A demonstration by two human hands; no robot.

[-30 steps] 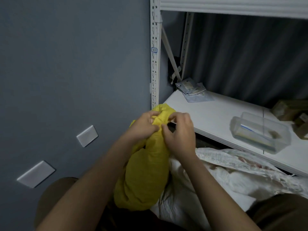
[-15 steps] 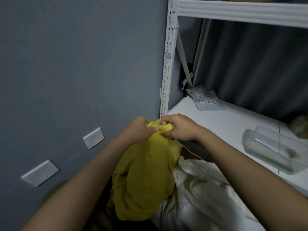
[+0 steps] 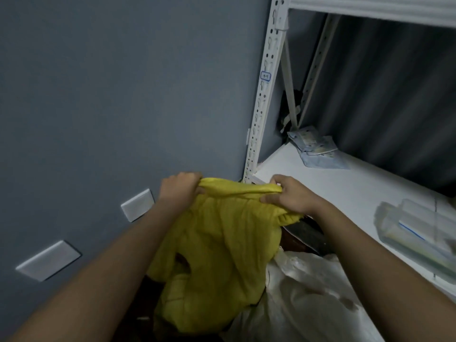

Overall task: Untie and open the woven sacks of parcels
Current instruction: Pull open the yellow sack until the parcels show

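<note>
Since half a second before, both hands had drawn apart, stretching the gathered top of the yellow sack into a taut horizontal band where earlier they had met at one bunched knot. The left hand gripped the band's left end with fingers curled over it; the right hand pinched the right end, thumb beneath and fingers folded on top. The sack hung below them in loose folds, its body between the two forearms, with a dark gap showing low on its left side. Its right flank lay against a white woven sack that slumped under the shelf. The shelf's front corner and the perforated white upright stood just behind the stretched band, near the right hand. To the left ran the grey wall with two pale wall plates, well apart from the left hand. On the shelf lay flat packets at the back and a clear plastic box near the right edge.
</note>
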